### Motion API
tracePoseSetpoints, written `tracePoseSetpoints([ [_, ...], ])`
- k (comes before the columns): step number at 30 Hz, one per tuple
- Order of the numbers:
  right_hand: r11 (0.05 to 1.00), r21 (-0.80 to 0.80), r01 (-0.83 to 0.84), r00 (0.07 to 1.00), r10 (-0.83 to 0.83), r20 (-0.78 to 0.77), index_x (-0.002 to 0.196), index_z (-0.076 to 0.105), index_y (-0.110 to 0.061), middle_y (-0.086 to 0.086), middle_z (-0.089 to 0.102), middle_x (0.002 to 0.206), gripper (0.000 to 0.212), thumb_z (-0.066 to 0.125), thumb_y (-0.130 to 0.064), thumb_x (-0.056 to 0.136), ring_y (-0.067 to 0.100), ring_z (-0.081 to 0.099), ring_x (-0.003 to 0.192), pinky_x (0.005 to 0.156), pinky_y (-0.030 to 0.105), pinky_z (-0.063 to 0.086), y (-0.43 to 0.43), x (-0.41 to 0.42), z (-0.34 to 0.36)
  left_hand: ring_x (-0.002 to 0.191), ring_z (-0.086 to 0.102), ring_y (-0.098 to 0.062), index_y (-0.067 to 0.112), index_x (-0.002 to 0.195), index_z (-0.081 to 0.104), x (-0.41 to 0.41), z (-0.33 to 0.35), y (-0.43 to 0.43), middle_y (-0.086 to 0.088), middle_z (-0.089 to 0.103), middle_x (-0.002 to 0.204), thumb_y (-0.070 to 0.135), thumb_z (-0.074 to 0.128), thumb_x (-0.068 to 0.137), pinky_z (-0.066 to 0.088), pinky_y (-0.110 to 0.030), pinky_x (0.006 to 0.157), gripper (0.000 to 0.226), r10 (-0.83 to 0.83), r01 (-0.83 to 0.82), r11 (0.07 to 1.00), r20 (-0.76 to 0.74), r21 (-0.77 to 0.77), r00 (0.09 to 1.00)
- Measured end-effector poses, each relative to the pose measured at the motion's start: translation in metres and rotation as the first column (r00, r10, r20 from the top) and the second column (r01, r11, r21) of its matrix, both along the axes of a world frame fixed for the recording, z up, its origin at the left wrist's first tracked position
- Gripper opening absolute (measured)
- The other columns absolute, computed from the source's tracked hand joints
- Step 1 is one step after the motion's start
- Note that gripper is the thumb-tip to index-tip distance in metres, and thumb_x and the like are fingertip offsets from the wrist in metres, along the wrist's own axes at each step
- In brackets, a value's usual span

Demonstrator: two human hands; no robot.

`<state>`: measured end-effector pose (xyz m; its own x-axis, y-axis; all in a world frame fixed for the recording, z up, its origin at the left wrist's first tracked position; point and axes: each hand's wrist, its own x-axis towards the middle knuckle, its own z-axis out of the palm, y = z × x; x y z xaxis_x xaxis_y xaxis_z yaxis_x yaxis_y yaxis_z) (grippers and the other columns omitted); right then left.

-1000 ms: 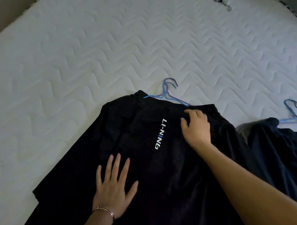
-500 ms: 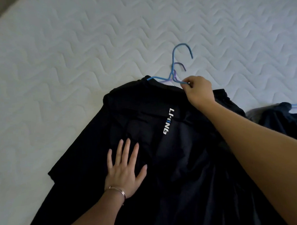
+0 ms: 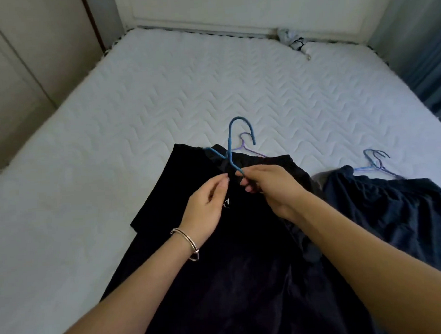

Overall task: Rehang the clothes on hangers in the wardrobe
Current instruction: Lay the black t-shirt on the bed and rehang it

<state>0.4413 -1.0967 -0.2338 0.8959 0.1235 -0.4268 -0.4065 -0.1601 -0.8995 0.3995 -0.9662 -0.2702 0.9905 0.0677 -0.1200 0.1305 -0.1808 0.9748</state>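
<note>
A black garment (image 3: 219, 275) with a small white logo lies spread on the white mattress (image 3: 112, 151). A blue hanger (image 3: 230, 138) stands up out of its top edge, hook raised. My right hand (image 3: 268, 187) grips the blue hanger's lower arm just above the fabric. My left hand (image 3: 207, 205), with a bracelet on the wrist, is lifted beside it, fingertips pinched at the garment's edge near the hanger. A purple hanger (image 3: 246, 146) lies flat behind the blue one, partly under the cloth.
A second dark blue garment (image 3: 393, 209) lies to the right with two hangers (image 3: 374, 161) at its top. A small crumpled cloth (image 3: 291, 38) sits by the headboard. Wardrobe doors (image 3: 20, 62) stand at the left.
My left hand has lifted off the garment and come up to the hanger. My right hand has raised the blue hanger higher. The view has tilted up toward the headboard.
</note>
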Motion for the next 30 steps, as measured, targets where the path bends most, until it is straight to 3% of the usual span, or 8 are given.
tracePoseSetpoints([
  [2, 0.997, 0.074, -0.036, 0.998, 0.032, 0.051, 0.095, 0.067, -0.002, 0.001, 0.057, 0.07, 0.022, 0.045, -0.003, 0.093, 0.008, 0.048, 0.061, 0.061, 0.014, 0.043, 0.012, -0.037, 0.031, 0.076, 0.059, -0.009, 0.014, 0.097, 0.059, -0.01, 0.047, -0.005, 0.001, 0.062, 0.082, 0.023, 0.051, 0.09, 0.046, -0.021, 0.078, 0.014, 0.018, -0.021, 0.984, -0.021, -0.178, 1.0],
  [5, 0.988, 0.124, -0.094, 0.989, 0.078, 0.128, 0.09, 0.067, -0.01, 0.0, 0.063, 0.078, 0.026, 0.043, -0.002, 0.094, 0.008, 0.056, 0.071, 0.073, 0.016, 0.048, 0.022, -0.087, 0.091, 0.049, 0.056, -0.001, 0.01, 0.088, 0.053, -0.033, 0.114, 0.0, -0.001, 0.057, 0.07, 0.012, 0.058, 0.086, 0.048, -0.015, 0.051, 0.006, 0.09, -0.088, 0.98, 0.003, -0.176, 0.996],
  [9, 0.946, -0.102, -0.309, 0.911, 0.325, 0.256, 0.101, 0.071, -0.016, -0.01, 0.069, 0.101, 0.02, 0.054, -0.013, 0.091, -0.004, 0.061, 0.09, 0.091, 0.015, 0.045, 0.011, -0.139, 0.184, 0.044, 0.062, 0.001, 0.011, 0.084, 0.049, -0.078, 0.212, 0.018, -0.005, 0.055, 0.073, -0.001, 0.048, 0.089, 0.053, -0.014, 0.048, 0.012, 0.008, 0.002, 0.988, 0.066, -0.153, 0.998],
  [14, 0.916, -0.399, 0.055, 0.735, 0.233, 0.636, 0.114, 0.061, -0.013, 0.005, 0.061, 0.116, 0.029, 0.063, -0.018, 0.085, 0.016, 0.057, 0.107, 0.087, 0.02, 0.043, -0.001, -0.166, 0.3, 0.043, 0.062, -0.003, 0.011, 0.087, 0.05, -0.139, 0.346, 0.047, -0.004, 0.055, 0.08, 0.001, 0.044, 0.092, 0.054, -0.018, 0.052, 0.013, -0.223, 0.213, 0.972, 0.108, 0.098, 0.969],
  [17, 0.82, -0.568, 0.064, 0.511, 0.462, 0.724, 0.128, 0.051, -0.019, 0.002, 0.055, 0.127, 0.044, 0.062, -0.025, 0.086, 0.014, 0.049, 0.119, 0.094, 0.014, 0.03, 0.006, -0.183, 0.369, 0.041, 0.056, 0.0, 0.019, 0.088, 0.054, -0.178, 0.418, 0.062, 0.003, 0.058, 0.083, 0.003, 0.039, 0.094, 0.05, -0.017, 0.049, 0.022, -0.258, 0.191, 0.938, 0.215, 0.29, 0.942],
  [23, 0.902, -0.427, 0.071, 0.321, 0.385, 0.865, 0.097, 0.068, -0.017, -0.008, 0.053, 0.058, 0.016, 0.056, -0.025, 0.09, -0.004, 0.048, 0.05, 0.054, 0.008, 0.034, 0.024, -0.225, 0.449, 0.066, 0.059, 0.002, 0.033, 0.088, 0.059, -0.249, 0.498, 0.09, 0.008, 0.067, 0.088, 0.014, 0.047, 0.092, 0.045, -0.014, 0.065, 0.023, -0.19, -0.037, 0.892, 0.447, 0.451, 0.874],
  [28, 0.961, -0.278, 0.0, 0.292, 0.266, 0.919, 0.092, 0.065, -0.018, -0.003, 0.05, 0.054, 0.009, 0.056, -0.019, 0.091, -0.001, 0.042, 0.038, 0.044, 0.006, 0.03, 0.023, -0.251, 0.484, 0.089, 0.06, -0.02, 0.025, 0.096, 0.066, -0.297, 0.499, 0.141, -0.007, 0.067, 0.091, 0.031, 0.055, 0.088, 0.043, -0.03, 0.077, 0.015, -0.075, -0.327, 0.644, 0.483, 0.691, 0.873],
  [30, 0.96, -0.276, -0.034, 0.285, 0.274, 0.918, 0.091, 0.063, -0.02, -0.002, 0.051, 0.056, 0.007, 0.056, -0.019, 0.091, 0.0, 0.042, 0.039, 0.046, 0.007, 0.031, 0.021, -0.256, 0.493, 0.079, 0.058, -0.017, 0.028, 0.086, 0.065, -0.314, 0.501, 0.151, 0.0, 0.064, 0.081, 0.029, 0.054, 0.088, 0.04, -0.02, 0.066, 0.011, -0.045, -0.305, 0.691, 0.46, 0.656, 0.887],
])
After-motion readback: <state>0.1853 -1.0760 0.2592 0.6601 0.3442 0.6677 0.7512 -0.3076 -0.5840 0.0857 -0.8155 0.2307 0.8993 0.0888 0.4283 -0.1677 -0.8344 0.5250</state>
